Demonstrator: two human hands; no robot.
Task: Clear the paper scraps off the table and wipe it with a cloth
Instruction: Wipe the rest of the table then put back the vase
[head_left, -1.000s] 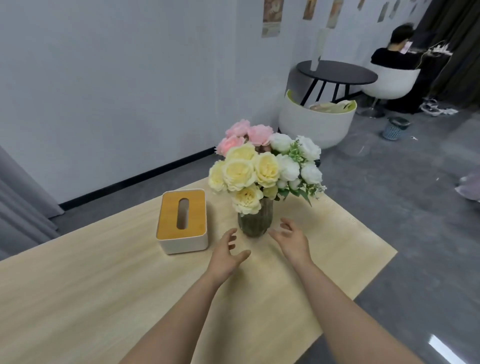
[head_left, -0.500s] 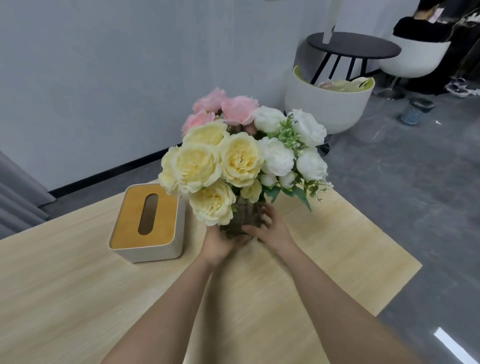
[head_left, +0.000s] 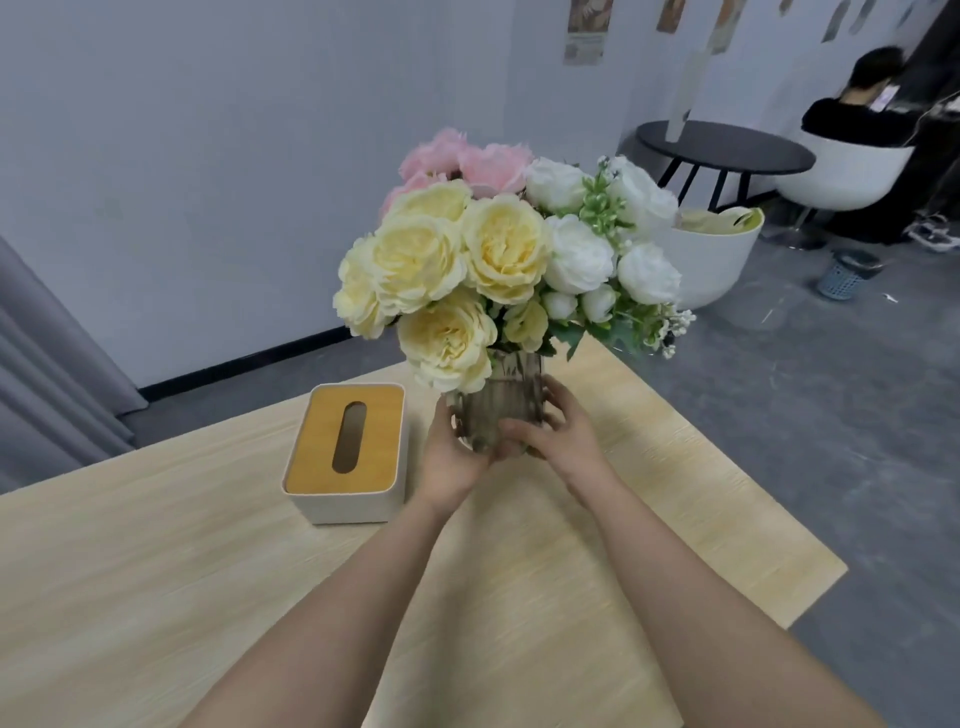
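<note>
A dark ribbed glass vase (head_left: 498, 405) full of yellow, white and pink flowers (head_left: 493, 260) is held between both my hands over the far part of the light wooden table (head_left: 208, 571). My left hand (head_left: 452, 457) cups its left side and bottom. My right hand (head_left: 556, 436) wraps its right side and front. Whether the vase touches the table I cannot tell, as my hands hide its base. No paper scraps and no cloth show in view.
A white tissue box with a wooden lid (head_left: 348, 452) stands on the table just left of my left hand. Beyond the table's right edge are grey floor, a white tub chair (head_left: 711, 260), a black round table (head_left: 727, 150), a small blue bin (head_left: 844, 273) and a seated person (head_left: 857, 109).
My hands went from open in front of the vase to closed around it. The vase with its flowers now sits nearer and higher in view.
</note>
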